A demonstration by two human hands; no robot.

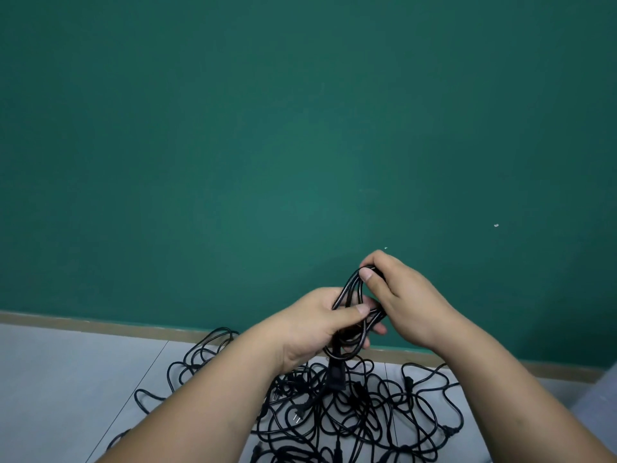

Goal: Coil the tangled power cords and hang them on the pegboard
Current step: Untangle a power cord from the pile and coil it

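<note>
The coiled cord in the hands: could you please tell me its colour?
Black: the thin coiled power cord shows best in the head view.

light: soft, even, dimmer at corners | shadows: faint | focus: sharp | edges: wide-angle bowing

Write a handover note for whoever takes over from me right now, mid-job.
Left hand: grips the coil at its lower half.
Right hand: pinches the coil's top loop.
The coil's plug hangs below the left hand.
Pile: tangled on the floor by the wall.
Done: one cord nearly coiled.
Left: hang it, then coil the pile. No pegboard is in view.
</note>
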